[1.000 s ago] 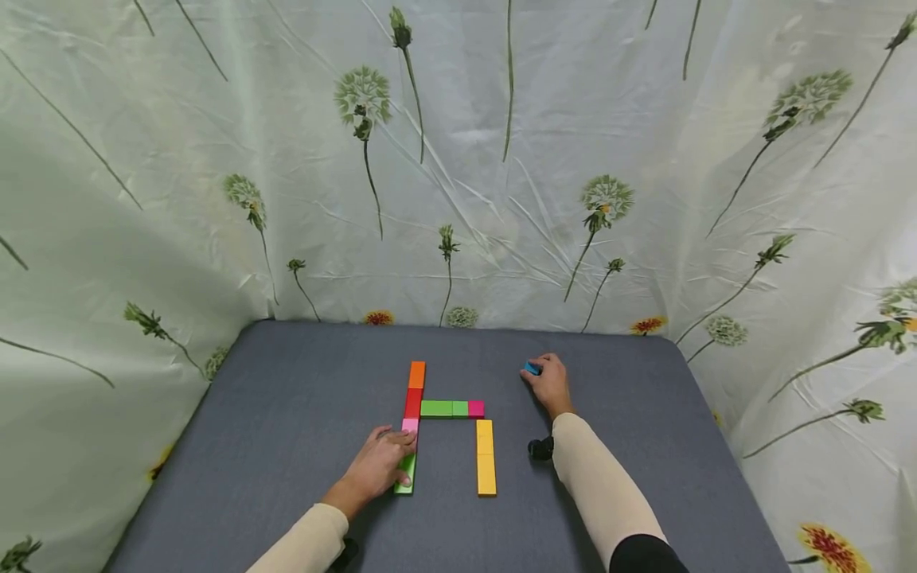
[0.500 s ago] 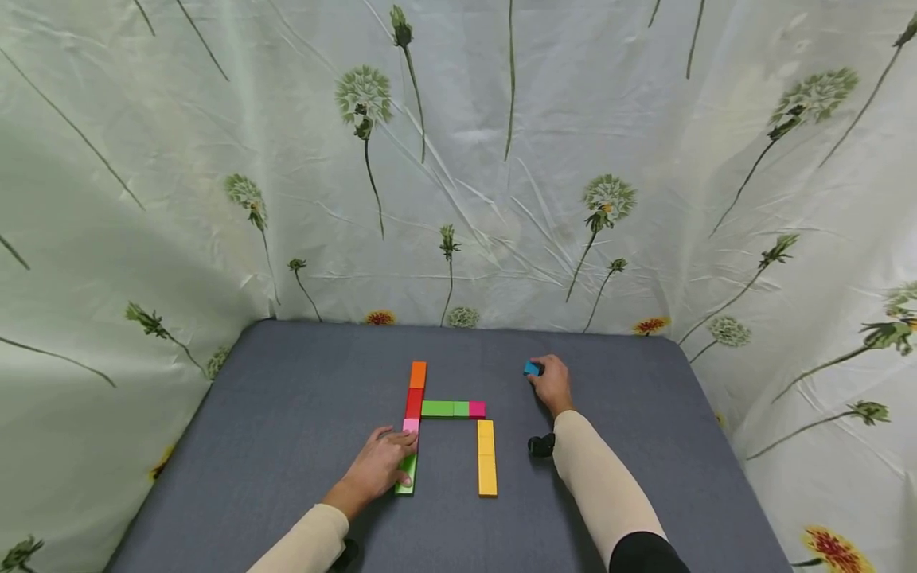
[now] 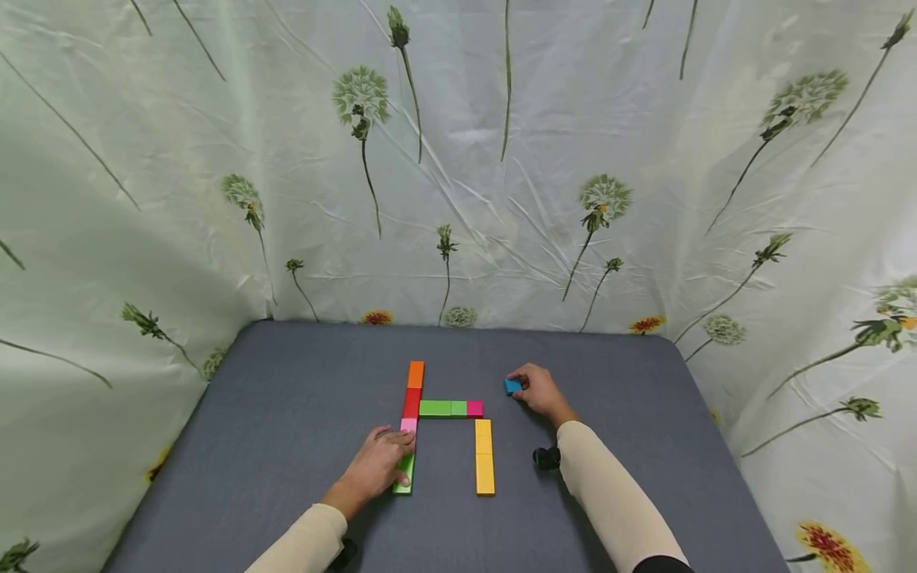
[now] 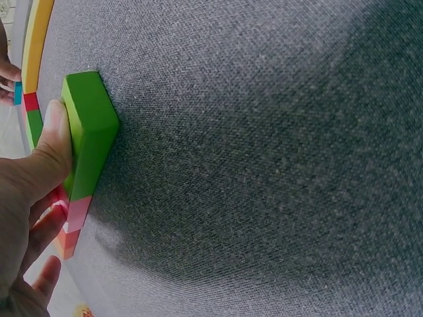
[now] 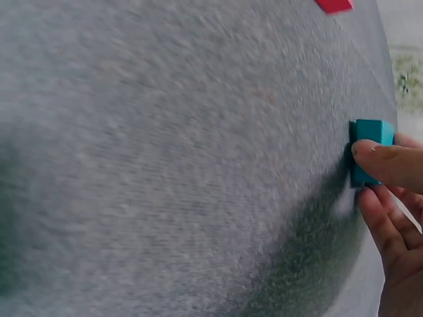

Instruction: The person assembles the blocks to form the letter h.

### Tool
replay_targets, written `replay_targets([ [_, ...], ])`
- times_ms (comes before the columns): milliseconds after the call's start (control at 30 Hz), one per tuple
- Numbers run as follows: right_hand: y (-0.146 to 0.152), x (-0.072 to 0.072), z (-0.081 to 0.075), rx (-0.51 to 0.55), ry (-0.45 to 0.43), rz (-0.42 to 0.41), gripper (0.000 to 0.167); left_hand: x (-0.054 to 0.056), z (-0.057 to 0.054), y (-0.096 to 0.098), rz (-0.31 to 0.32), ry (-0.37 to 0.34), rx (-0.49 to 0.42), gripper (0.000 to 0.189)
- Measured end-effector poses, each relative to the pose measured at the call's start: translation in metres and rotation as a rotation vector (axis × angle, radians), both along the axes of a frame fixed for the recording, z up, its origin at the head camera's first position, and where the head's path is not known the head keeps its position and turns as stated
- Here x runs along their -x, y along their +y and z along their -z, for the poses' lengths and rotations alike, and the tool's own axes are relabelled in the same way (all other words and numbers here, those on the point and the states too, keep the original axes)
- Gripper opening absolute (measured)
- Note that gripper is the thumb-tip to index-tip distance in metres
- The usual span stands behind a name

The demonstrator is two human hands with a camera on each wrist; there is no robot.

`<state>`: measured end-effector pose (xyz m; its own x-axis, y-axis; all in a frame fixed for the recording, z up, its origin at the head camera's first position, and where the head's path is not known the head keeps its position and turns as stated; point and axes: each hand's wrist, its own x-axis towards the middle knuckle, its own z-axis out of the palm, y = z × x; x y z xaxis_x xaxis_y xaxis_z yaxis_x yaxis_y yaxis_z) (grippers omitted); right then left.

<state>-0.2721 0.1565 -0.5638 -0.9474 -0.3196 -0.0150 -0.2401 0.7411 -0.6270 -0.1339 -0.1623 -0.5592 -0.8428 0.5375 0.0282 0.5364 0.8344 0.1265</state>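
My left hand rests on the lower end of a column of blocks. In the left wrist view its straight thumb presses a green block, and its fingers lie by the pink block. Beyond the pink come a red block and an orange block. My right hand pinches a small blue block between thumb and fingers, right of the column. The right wrist view shows this blue block low over the cloth; whether it touches is unclear.
A row with a long green block, a short green block and a magenta block runs right from the red one. Below its right end stand two yellow blocks. Grey cloth covers the table; a flowered curtain hangs behind.
My right hand has carried the blue block left and toward me, closer to the magenta block. The left hand stays in place on the column.
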Motion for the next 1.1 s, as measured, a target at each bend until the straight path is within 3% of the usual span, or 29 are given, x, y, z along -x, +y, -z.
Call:
replay_targets([
  [667, -0.026, -0.005, -0.015, -0.188, -0.024, -0.39, 0.027, 0.0, -0.001, -0.002, -0.008, -0.02, -0.015, 0.062],
  [833, -0.029, -0.005, -0.013, -0.186, -0.039, -0.425, 0.027, -0.001, -0.002, -0.001, -0.011, -0.025, -0.022, 0.063],
  [1100, -0.028, -0.002, -0.013, -0.155, -0.091, -0.4, 0.029, -0.001, -0.004, 0.0, -0.009, -0.035, -0.029, 0.062],
])
